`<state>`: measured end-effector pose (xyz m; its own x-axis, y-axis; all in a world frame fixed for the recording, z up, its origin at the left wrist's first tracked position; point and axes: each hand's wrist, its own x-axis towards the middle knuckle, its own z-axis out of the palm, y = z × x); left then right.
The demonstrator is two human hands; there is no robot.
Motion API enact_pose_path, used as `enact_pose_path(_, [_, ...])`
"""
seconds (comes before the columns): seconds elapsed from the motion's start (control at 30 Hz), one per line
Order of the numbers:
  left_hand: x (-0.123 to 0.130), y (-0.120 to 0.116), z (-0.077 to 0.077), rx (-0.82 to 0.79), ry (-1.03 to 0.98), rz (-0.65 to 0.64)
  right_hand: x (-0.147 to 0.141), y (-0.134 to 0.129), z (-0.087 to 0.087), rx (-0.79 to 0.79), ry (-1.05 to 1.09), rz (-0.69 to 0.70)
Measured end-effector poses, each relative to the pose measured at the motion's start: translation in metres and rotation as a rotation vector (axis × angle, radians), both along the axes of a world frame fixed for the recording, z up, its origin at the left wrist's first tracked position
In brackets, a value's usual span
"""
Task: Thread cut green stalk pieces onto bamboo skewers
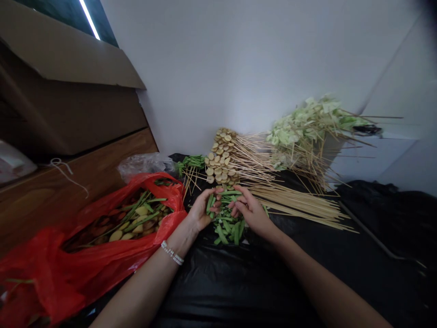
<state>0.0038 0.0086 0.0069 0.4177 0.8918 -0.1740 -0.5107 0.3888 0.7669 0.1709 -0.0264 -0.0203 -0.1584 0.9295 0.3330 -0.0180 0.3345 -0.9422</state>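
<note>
A white wall (239, 59) rises behind black plastic (221, 291); at left a carton (82, 68) sits by brown wood (112, 157). Over a bean pile (223, 232) on the plastic, the left hand (201, 212) pinches cut beans (210, 205); the right hand (252, 212) curls by another bean (230, 193), grip impossible to tell.

Cut beans (210, 206), some in hand, the rest heaped.
They are short green lengths. A few stand steeply, close together, in the left hand (201, 210); another lies nearly level between the hands, its end at the fingertips of the right hand (251, 212). Just below, the heap (228, 230) lies loose, pieces crossing at various angles, black plastic (211, 273) along its near edge.
</note>
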Motion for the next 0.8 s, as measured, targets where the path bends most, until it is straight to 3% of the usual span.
enact_pose_path(0.1, [0.009,-0.008,-0.006,0.174,0.228,-0.04,-0.002,-0.004,0.005,-0.025,0.045,0.051])
enact_pose_path(0.2, [0.012,-0.009,-0.009,0.223,0.254,-0.052,-0.002,-0.006,0.009,-0.058,0.026,0.073])
enact_pose_path(0.4, [-0.01,0.008,0.006,-0.087,-0.082,0.099,0.003,-0.003,0.01,-0.077,-0.023,-0.068])
enact_pose_path(0.5, [-0.015,0.013,0.008,-0.087,-0.054,0.134,0.005,-0.001,0.011,-0.093,-0.013,-0.092])
enact_pose_path(0.6, [-0.013,0.014,0.0,0.15,0.336,0.147,0.006,-0.001,0.011,-0.089,-0.02,-0.091])
enact_pose_path(0.7, [-0.012,0.013,-0.009,0.596,0.936,0.206,0.006,-0.001,0.011,-0.087,-0.038,-0.091])
enact_pose_path(0.8, [-0.016,0.013,-0.013,0.907,1.338,0.185,0.007,-0.001,0.01,-0.089,-0.042,-0.095])
